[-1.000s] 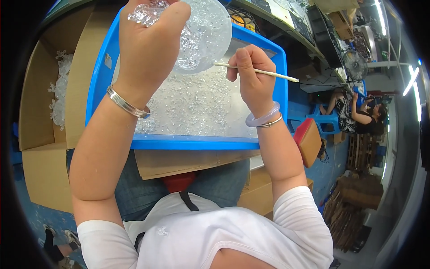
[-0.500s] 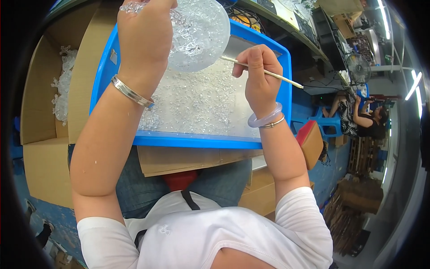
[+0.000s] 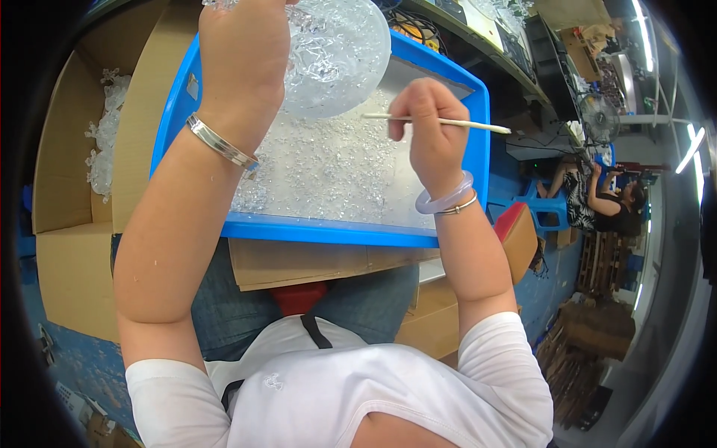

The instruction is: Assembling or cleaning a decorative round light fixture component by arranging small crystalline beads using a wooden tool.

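Note:
My left hand is at the top edge, its fingers partly cut off; it is closed on a clear plastic piece that sticks out beside it. Directly to its right is a round, translucent bowl of glassy clear plastic pieces. My right hand pinches a thin pale stick, held nearly level across the fingers, its left tip just below the bowl. Under both hands lies a blue-rimmed tray, its pale bottom strewn with tiny clear bits.
To the left, an open cardboard box holds clear plastic pieces. Cables lie beyond the tray. A bench runs along the far right. Farther right, a person sits near a blue stool and a fan.
The stick in my right hand has turned from a slant to nearly level. My left hand has risen slightly toward the top edge, and the bowl has shifted slightly right and up.

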A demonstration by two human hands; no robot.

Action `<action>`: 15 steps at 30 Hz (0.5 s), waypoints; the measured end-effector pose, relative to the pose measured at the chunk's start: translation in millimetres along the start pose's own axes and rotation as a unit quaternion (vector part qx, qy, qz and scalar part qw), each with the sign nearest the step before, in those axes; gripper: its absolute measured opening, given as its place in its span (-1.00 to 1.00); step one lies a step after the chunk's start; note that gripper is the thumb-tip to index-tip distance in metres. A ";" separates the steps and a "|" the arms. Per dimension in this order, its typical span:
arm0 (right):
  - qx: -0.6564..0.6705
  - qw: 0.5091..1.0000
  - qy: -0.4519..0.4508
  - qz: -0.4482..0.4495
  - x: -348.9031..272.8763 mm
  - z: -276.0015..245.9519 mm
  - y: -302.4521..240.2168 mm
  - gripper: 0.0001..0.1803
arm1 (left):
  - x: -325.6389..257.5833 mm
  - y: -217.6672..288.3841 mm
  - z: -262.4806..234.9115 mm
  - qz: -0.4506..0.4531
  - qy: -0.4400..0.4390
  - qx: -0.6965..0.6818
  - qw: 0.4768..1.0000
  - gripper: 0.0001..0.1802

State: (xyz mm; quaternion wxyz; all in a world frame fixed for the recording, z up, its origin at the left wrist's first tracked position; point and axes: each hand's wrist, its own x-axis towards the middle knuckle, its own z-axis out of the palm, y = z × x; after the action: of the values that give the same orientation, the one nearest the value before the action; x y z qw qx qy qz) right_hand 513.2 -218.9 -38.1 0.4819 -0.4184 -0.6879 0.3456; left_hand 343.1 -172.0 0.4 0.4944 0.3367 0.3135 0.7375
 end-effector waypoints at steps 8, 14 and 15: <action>0.006 0.998 0.046 -0.032 1.3 1.5 0.0 -0.64 | 0.4 0.1 3.0 -0.015 0.002 -0.027 1.000 -0.88; -0.056 0.997 0.019 -0.039 2.9 -0.3 0.5 -0.64 | -0.2 0.7 3.5 -0.035 0.006 -0.022 0.999 -0.89; -0.083 0.996 0.024 -0.034 2.9 -3.5 -1.0 -0.63 | -0.1 0.1 3.7 -0.036 0.005 -0.023 0.999 -0.89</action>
State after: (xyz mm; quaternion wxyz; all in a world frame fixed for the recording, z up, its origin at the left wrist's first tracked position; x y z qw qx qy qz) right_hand 515.8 -216.4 -35.1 0.4732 -0.4413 -0.7164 0.2610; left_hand 346.0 -171.6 2.6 0.5267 0.3101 0.3110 0.7278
